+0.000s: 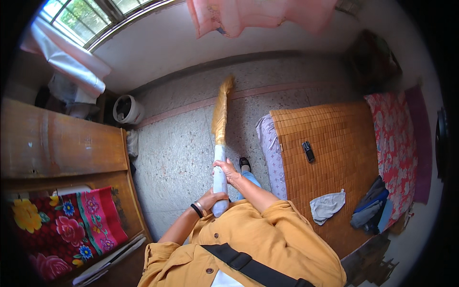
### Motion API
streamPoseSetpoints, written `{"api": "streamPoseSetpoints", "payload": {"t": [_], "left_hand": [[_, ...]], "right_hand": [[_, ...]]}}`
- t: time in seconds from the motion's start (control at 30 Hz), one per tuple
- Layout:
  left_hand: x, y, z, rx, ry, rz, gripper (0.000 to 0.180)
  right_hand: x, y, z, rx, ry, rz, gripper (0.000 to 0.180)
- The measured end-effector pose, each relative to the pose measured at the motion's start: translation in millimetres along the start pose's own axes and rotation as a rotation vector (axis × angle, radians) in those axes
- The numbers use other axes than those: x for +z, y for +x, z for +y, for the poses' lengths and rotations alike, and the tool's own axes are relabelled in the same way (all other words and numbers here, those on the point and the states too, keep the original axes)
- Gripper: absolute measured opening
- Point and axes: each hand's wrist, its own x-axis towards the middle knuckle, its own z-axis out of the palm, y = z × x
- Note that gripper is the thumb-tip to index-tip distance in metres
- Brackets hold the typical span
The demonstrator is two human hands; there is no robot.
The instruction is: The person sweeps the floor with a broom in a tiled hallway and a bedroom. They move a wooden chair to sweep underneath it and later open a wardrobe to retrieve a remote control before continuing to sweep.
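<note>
A broom (221, 117) with golden straw bristles points away from me over the floor, its thick handle wrapped in pale grey-white. My left hand (212, 198) is closed round the handle near its rounded butt end, close to my body; a black band and a bracelet circle that wrist. Farther up, my right hand (228, 171) grips the same handle, below where the bristles begin. The bristle tip bends slightly to the right. Whether it touches the floor I cannot tell.
Speckled floor (169, 158) lies ahead, crossed by a reddish stripe. On the right stands a bed with a brown tile mat (330, 143), holding a remote (308, 151), a pale cloth (327, 207) and folded clothes (370, 205). Wooden furniture (62, 138) and a white bucket (128, 110) flank the left.
</note>
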Motion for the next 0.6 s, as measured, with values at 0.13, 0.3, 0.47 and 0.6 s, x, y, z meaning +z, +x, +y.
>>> {"api": "streamPoseSetpoints", "payload": {"t": [0.13, 0.3, 0.47, 0.6], "left_hand": [[29.9, 31.6, 39.1, 0.028, 0.092, -0.055, 0.041], [54.5, 57.3, 96.8, -0.146, -0.108, -0.223, 0.042], [46.5, 74.6, 153.7, -0.109, -0.265, -0.152, 0.044], [42.7, 77.0, 188.8, -0.069, -0.103, -0.206, 0.058]], "right_hand": [[-17.3, 5.7, -58.5, -0.121, 0.043, 0.045, 0.046], [-47.2, 14.8, -118.2, -0.18, 0.058, 0.322, 0.046], [-48.1, 71.7, -138.3, 0.021, 0.189, 0.377, 0.027], [-20.6, 93.9, -154.4, 0.032, 0.226, 0.27, 0.034]]}}
